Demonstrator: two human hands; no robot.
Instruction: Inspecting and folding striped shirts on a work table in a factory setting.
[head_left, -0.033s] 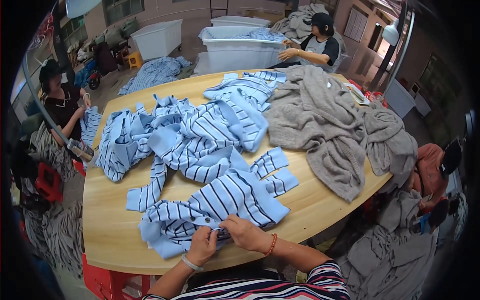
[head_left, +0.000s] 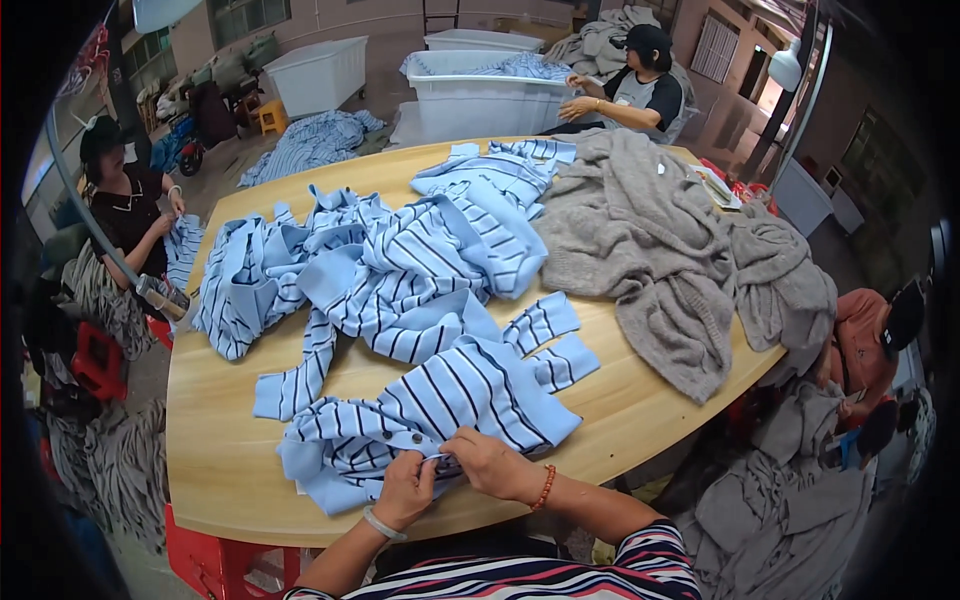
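Observation:
A light blue knit cardigan (head_left: 470, 395) with dark and white stripes lies on the near part of the table. Along its edge runs a plain blue band with dark buttons (head_left: 417, 438). My left hand (head_left: 405, 490) pinches this band from below. Close beside it on the right, my right hand (head_left: 487, 463) grips the same edge, its fingertips almost meeting the left thumb. Whatever is between the fingertips, apart from the knit edge, is too small to make out. One cardigan sleeve reaches toward the right, its cuff (head_left: 568, 362) flat on the wood.
More striped blue knitwear (head_left: 400, 265) is heaped mid-table. Grey-brown knits (head_left: 640, 240) cover the right side of the wooden table (head_left: 215, 450). A red stool (head_left: 215, 555) stands below its front left edge. Other people sit around, one at left handling striped knit (head_left: 183, 245). White bins (head_left: 490, 105) stand behind.

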